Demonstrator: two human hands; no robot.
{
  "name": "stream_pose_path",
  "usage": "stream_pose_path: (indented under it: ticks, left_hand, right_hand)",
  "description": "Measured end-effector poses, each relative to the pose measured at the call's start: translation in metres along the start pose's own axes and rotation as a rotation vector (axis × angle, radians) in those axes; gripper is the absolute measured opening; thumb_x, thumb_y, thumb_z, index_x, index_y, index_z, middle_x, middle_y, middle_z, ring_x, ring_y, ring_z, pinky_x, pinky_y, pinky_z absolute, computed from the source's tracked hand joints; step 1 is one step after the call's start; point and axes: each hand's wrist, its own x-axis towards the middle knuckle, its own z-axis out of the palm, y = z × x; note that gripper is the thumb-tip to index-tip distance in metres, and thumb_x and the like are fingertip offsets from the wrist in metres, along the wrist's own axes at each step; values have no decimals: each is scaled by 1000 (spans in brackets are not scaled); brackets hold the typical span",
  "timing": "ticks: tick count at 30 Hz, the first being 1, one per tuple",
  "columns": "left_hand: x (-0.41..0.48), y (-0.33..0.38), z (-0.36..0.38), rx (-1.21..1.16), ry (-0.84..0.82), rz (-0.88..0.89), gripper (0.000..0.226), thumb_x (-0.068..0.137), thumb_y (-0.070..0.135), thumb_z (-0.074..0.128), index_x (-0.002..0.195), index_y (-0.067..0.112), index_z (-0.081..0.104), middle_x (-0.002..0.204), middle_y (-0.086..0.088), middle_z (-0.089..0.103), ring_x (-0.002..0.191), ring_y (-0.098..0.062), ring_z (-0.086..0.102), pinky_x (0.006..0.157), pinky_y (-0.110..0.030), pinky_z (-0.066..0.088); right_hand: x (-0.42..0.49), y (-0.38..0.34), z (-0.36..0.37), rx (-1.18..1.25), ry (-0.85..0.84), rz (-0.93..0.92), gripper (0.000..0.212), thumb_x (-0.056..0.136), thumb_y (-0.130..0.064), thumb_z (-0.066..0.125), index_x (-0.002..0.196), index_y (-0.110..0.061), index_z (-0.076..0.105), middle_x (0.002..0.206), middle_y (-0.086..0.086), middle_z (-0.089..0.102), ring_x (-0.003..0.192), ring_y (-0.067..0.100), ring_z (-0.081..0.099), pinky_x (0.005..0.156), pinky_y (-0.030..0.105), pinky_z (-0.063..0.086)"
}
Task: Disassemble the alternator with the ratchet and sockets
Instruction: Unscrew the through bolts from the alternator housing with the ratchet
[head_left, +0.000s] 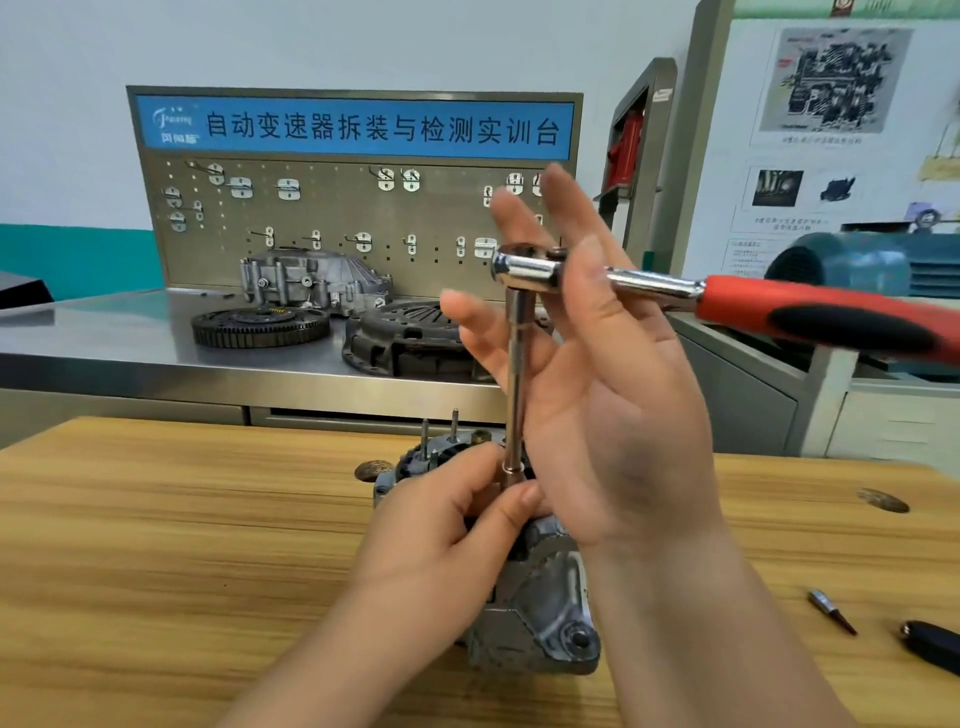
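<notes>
The alternator (540, 613) lies on the wooden surface (156, 545), partly under the left hand (447, 525). It is a cast metal body, so I judge it heavy and stiff, not fragile. Its rounded sides may roll, and it is best held by the housing or the mounting ear.

The ratchet (654, 285) has a polished steel neck that is probably slippery, while its red and black handle gives a sure hold. It sits on a long extension bar (517, 374) which stands upright on the alternator.

The grip of the left hand pinches the lower end of this bar. The right hand (613, 395) is released, with fingers straight and spread, and the ratchet neck rests in the fork of the thumb.

A blue sign (358, 127) behind reads "自动变速器拆装与检测实训台". The logo beside this text is too small to read.
</notes>
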Motion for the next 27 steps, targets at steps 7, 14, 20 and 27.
stream_pose_path:
  ticks: [7, 14, 20, 27]
  left_hand:
    - [-1, 3, -2, 63, -11, 77, 19, 91, 40, 46, 73, 42, 52, 61, 29, 55, 59, 8, 51, 51, -9, 32]
    - [-1, 2, 1, 38, 5, 34, 21, 92, 31, 55, 71, 27, 55, 58, 30, 57, 59, 17, 52, 50, -6, 33]
    - [-2, 0, -2, 46, -24, 59, 26, 84, 53, 39, 81, 34, 56, 65, 23, 59, 62, 2, 56, 53, -19, 38]
    - [-1, -2, 1, 33, -9, -40, 35, 82, 49, 44, 87, 19, 62, 72, -2, 66, 71, -25, 61, 67, -50, 50]
  right_hand:
    - [1, 3, -2, -24, 61, 62, 37, 84, -42, 53, 110, -17, 63, 101, 2, 74, 81, 19, 69, 80, 28, 54]
    - [1, -1, -3, -73, 51, -25, 26, 88, -22, 53, 109, -27, 66, 114, -10, 69, 96, 17, 67, 84, 28, 50]
    - [1, 2, -3, -113, 99, 39, 40, 82, -45, 53, 112, -21, 63, 105, 0, 74, 95, 21, 69, 85, 28, 53]
    - [-1, 3, 1, -263, 36, -101, 27, 85, -19, 58, 110, -29, 66, 121, -9, 67, 118, 20, 60, 103, 39, 44]
